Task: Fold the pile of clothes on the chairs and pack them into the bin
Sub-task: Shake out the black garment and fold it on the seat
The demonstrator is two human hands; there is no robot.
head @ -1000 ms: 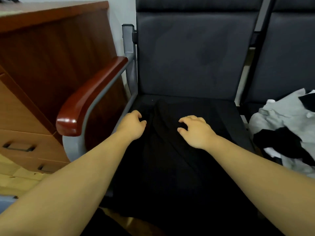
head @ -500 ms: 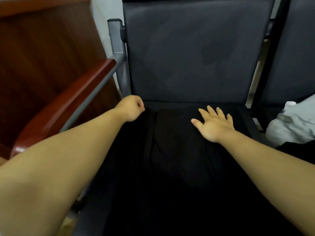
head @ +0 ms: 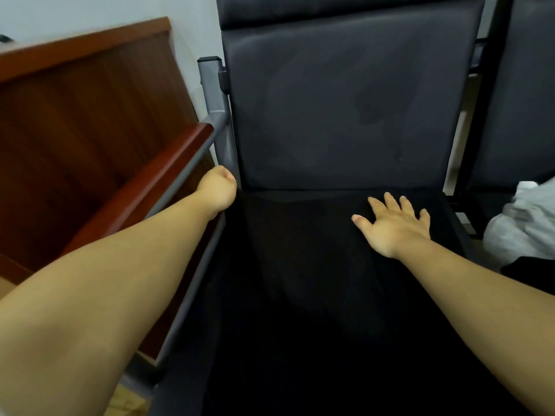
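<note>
Evidently, from the head view, the spreading step is underway: the left hand (head: 217, 190) is keeping its grip closed on the back-left corner of the black garment (head: 315, 280) lying across the chair (head: 345, 115) seat, while the right hand (head: 396, 226) is pressing flat, fingers straight. The next move is probably calling for a first fold; the pile (head: 522, 232) is waiting alongside.

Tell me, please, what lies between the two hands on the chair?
Only the black garment, spread over the chair, lies between the left hand at its back corner and the right hand flat on it, as the head view shows.
</note>
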